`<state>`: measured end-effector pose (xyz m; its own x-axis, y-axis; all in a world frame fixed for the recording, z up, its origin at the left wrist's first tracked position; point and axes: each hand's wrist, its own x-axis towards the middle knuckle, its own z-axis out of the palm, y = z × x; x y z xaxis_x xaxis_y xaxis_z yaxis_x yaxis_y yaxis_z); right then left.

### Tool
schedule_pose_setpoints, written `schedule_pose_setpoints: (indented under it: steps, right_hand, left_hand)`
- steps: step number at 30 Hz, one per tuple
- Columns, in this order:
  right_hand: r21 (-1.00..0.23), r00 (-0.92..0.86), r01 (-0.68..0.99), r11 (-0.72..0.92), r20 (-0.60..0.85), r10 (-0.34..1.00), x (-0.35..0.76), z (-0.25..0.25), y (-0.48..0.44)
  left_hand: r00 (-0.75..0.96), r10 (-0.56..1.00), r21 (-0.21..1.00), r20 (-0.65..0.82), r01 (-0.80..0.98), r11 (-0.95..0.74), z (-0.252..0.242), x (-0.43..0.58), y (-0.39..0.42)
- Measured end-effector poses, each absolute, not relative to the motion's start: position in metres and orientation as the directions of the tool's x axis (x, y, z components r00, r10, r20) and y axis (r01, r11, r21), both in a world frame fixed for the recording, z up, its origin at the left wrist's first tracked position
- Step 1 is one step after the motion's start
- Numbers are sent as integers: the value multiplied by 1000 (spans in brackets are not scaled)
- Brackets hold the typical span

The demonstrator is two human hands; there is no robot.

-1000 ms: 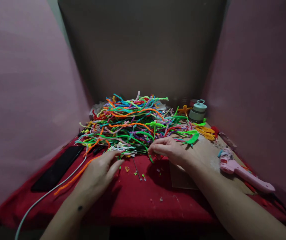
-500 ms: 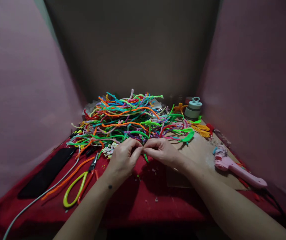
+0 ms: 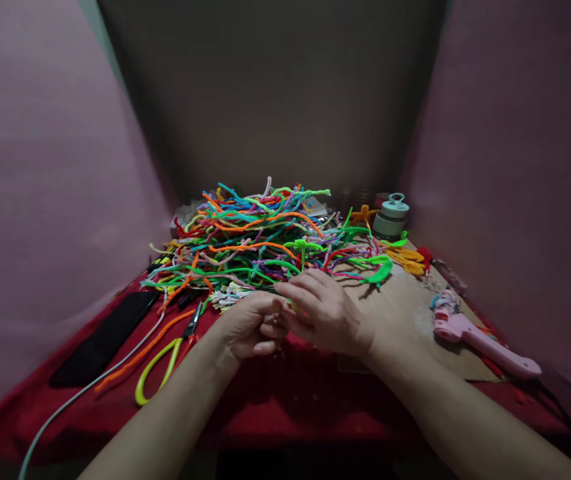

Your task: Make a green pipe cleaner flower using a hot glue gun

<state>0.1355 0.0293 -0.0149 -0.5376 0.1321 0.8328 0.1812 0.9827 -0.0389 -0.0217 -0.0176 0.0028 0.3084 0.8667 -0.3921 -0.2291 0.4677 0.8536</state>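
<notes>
My left hand is closed in front of the pile, its fingers curled and thumb pressed in. A short bit of green pipe cleaner shows at its fingertips; most of the piece is hidden by the hands. My right hand comes over from the right, its fingers loosely stretched and slightly apart, touching or nearly touching the left fingertips. Behind both hands lies a heap of colourful pipe cleaners. A bundle of white-tipped stems lies just beyond my left hand.
Yellow-handled scissors, an orange pipe cleaner, a white cable and a black phone-like slab lie left. Right are cardboard, a pink glue gun, yellow loops and a lidded bottle. Red cloth covers the table.
My fingertips were pinched together before; now my left hand has turned with its fingers curled in, and my right fingers have loosened and lifted over it. The view has shifted slightly.
</notes>
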Motion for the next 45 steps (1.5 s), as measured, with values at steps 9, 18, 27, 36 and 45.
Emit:
schedule_pose_setpoints:
  steps: [9, 18, 27, 36, 45]
  right_hand:
    - [-98, -421, 154, 983, 893, 155, 147, 0, 19]
    - [-255, -568, 571, 780, 563, 600, 179, -17, 32]
    - [-153, -639, 648, 746, 424, 642, 186, -29, 29]
    - [-977, -422, 92, 192, 136, 896, 161, -22, 25]
    - [-923, -584, -207, -324, -149, 798, 150, -37, 27]
  left_hand:
    - [269, 869, 903, -415, 235, 359, 5, -16, -14]
    - [-23, 994, 600, 111, 799, -48, -3, -6, 31]
    - [-79, 997, 699, 27, 714, 38, -19, 0, 55]
    - [63, 994, 945, -88, 320, 64, -6, -2, 33]
    - [211, 968, 990, -137, 10, 138, -3, 2, 23]
